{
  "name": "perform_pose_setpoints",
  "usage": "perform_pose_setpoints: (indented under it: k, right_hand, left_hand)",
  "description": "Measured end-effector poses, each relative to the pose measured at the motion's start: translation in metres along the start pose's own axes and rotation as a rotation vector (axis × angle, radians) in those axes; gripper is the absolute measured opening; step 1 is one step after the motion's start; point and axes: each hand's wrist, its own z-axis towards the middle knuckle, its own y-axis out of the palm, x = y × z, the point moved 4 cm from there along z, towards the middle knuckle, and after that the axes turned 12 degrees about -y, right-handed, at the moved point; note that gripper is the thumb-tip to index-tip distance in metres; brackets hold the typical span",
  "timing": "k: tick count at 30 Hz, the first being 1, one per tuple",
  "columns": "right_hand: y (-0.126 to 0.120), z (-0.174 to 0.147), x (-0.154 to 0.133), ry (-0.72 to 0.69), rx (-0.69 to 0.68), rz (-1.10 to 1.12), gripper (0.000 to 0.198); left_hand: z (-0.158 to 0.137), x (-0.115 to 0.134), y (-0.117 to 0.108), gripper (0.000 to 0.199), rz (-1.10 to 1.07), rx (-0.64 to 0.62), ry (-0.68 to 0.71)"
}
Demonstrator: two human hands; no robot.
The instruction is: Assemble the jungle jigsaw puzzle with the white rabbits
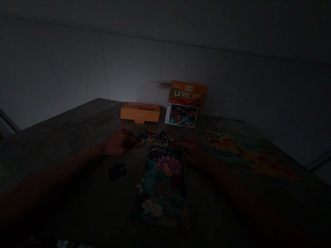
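A partly assembled jigsaw puzzle [161, 181] lies on the table, showing a purple peacock and a white animal, with a gap in its middle. Beyond its far edge is a pile of loose puzzle pieces [157, 136]. At the pile's left side is my left hand [120, 142], its fingers bent; dim light hides what is between them. My right hand [191, 150] rests by the pile's right side, fingers stretched toward the pieces. A dark cluster of joined pieces [117, 171] lies apart, left of the puzzle.
An orange box [140, 112] lies at the table's back. Beside it stands an orange "LEVEL UP!" box [187, 94] with a picture card [181, 115] leaning in front. Another colourful puzzle picture [250, 155] lies at the right. A pale wall [133, 65] closes off the back.
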Motion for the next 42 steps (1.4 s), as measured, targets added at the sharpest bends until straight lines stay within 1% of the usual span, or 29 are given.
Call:
perform_pose_setpoints:
  k: [1, 4, 6, 7, 10, 13, 15, 16, 17, 19, 21, 23, 25, 28, 31, 32, 33, 35, 36, 37, 39, 40, 42]
  right_hand:
    - [-0.002, 0.0, 0.003, 0.045, 0.031, -0.03, 0.048]
    - [-0.012, -0.005, 0.021, 0.236, 0.142, -0.167, 0.047]
    - [-0.017, -0.01, 0.034, 0.311, 0.136, -0.215, 0.047]
    - [-0.018, -0.013, 0.039, 0.315, 0.102, -0.205, 0.047]
    - [-0.016, -0.018, 0.047, 0.253, -0.015, -0.085, 0.041]
    - [-0.016, -0.018, 0.046, 0.227, -0.008, -0.003, 0.039]
    - [-0.016, -0.015, 0.046, 0.247, 0.036, 0.057, 0.044]
    - [-0.017, -0.014, 0.047, 0.278, 0.081, 0.103, 0.046]
    - [-0.02, -0.013, 0.049, 0.323, 0.14, 0.15, 0.048]
    - [-0.027, -0.015, 0.057, 0.43, 0.27, 0.212, 0.044]
    - [-0.039, -0.021, 0.069, 0.533, 0.382, 0.196, 0.04]
    - [-0.051, -0.031, 0.081, 0.623, 0.424, 0.11, 0.04]
    - [-0.058, -0.04, 0.09, 0.667, 0.374, 0.012, 0.037]
    - [-0.053, -0.044, 0.093, 0.632, 0.241, -0.03, 0.027]
    - [-0.036, -0.036, 0.083, 0.585, 0.16, -0.057, 0.017]
    - [-0.03, -0.031, 0.077, 0.562, 0.15, -0.082, 0.018]
    - [-0.024, -0.025, 0.071, 0.533, 0.147, -0.103, 0.025]
    - [-0.013, -0.013, 0.057, 0.429, 0.12, -0.125, 0.042]
    - [-0.008, -0.008, 0.05, 0.373, 0.089, -0.124, 0.045]
    - [-0.003, -0.004, 0.045, 0.316, 0.042, -0.126, 0.045]
    - [0.002, -0.001, 0.039, 0.258, -0.02, -0.127, 0.039]
    - [0.002, -0.001, 0.039, 0.253, -0.025, -0.128, 0.037]
    - [-0.002, -0.003, 0.042, 0.285, 0.018, -0.129, 0.033]
  left_hand:
    - [0.0, 0.001, 0.0, 0.031, 0.009, -0.004, 0.014]
    - [-0.001, 0.005, -0.001, 0.029, 0.04, -0.02, 0.05]
    - [-0.001, 0.007, -0.002, 0.028, 0.055, -0.025, 0.068]
    - [-0.001, 0.007, -0.002, 0.028, 0.061, -0.024, 0.074]
    - [0.0, 0.006, -0.001, 0.027, 0.075, -0.018, 0.08]
    - [0.001, 0.003, 0.0, 0.027, 0.087, -0.018, 0.079]
    - [0.001, 0.003, 0.0, 0.027, 0.087, -0.027, 0.089]
    - [0.0, 0.003, 0.0, 0.027, 0.084, -0.031, 0.096]
    - [0.0, 0.004, -0.001, 0.027, 0.08, -0.033, 0.1]
    - [-0.001, 0.005, -0.002, 0.027, 0.073, -0.031, 0.093]
    - [-0.001, 0.006, -0.002, 0.027, 0.064, -0.022, 0.075]
    - [-0.001, 0.005, -0.002, 0.027, 0.056, -0.025, 0.068]
    - [0.0, 0.004, -0.001, 0.026, 0.04, -0.028, 0.069]
    - [0.001, 0.001, 0.001, 0.024, 0.012, -0.028, 0.084]
    - [0.002, -0.002, 0.003, 0.025, 0.017, -0.036, 0.096]
    - [0.002, -0.002, 0.003, 0.026, 0.025, -0.041, 0.091]
    - [0.002, -0.002, 0.003, 0.027, 0.031, -0.045, 0.083]
    - [0.001, 0.0, 0.001, 0.028, 0.038, -0.048, 0.076]
    - [0.001, 0.002, 0.0, 0.028, 0.037, -0.045, 0.075]
    - [0.001, 0.003, -0.001, 0.028, 0.037, -0.045, 0.076]
    - [0.0, 0.005, -0.001, 0.028, 0.036, -0.053, 0.086]
    - [-0.001, 0.006, -0.001, 0.028, 0.035, -0.058, 0.09]
    - [-0.001, 0.005, -0.001, 0.029, 0.033, -0.059, 0.086]
